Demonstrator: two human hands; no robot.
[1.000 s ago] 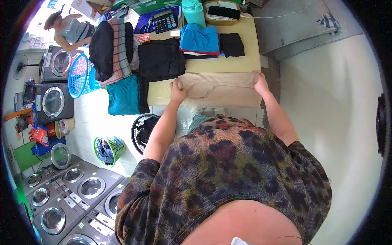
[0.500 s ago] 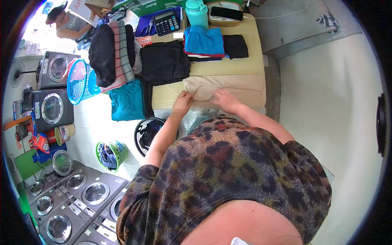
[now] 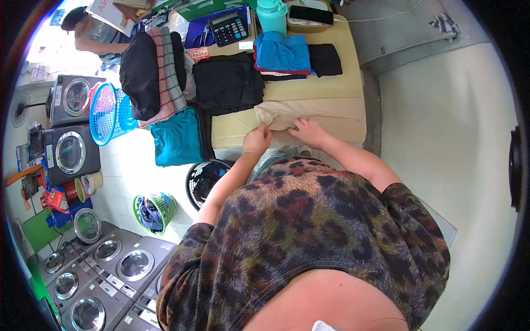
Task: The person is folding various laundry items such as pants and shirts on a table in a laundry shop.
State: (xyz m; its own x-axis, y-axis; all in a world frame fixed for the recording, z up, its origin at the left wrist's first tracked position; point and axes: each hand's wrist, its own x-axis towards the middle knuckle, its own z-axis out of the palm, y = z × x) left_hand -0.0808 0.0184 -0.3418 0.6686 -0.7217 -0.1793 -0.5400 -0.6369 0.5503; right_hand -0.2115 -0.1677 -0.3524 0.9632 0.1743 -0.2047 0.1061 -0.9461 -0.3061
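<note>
A beige ribbed garment (image 3: 331, 110) lies stretched along the near part of the yellow padded table (image 3: 232, 128). My left hand (image 3: 257, 139) is closed, pinching the garment's near left edge. The cloth bunches a little above those fingers. To the right, my right hand (image 3: 309, 134) rests on the same cloth with its fingers apart. Beyond the garment are folded black clothes (image 3: 227, 83), a small blue folded pile (image 3: 282, 53) and a black folded piece (image 3: 325, 59).
Left of the table's middle stand stacked clothes (image 3: 165, 71), with teal clothing (image 3: 175, 138) nearer me. A calculator (image 3: 229, 28), turquoise bottle (image 3: 271, 16) and phone (image 3: 311, 16) are at the back. Baskets (image 3: 155, 212) and washing machines (image 3: 135, 265) are left; another person (image 3: 99, 38) is far left.
My left hand has drawn the garment's left end slightly toward me, bunching it. My right fingers have shifted a little on the cloth. The view has moved slightly.
</note>
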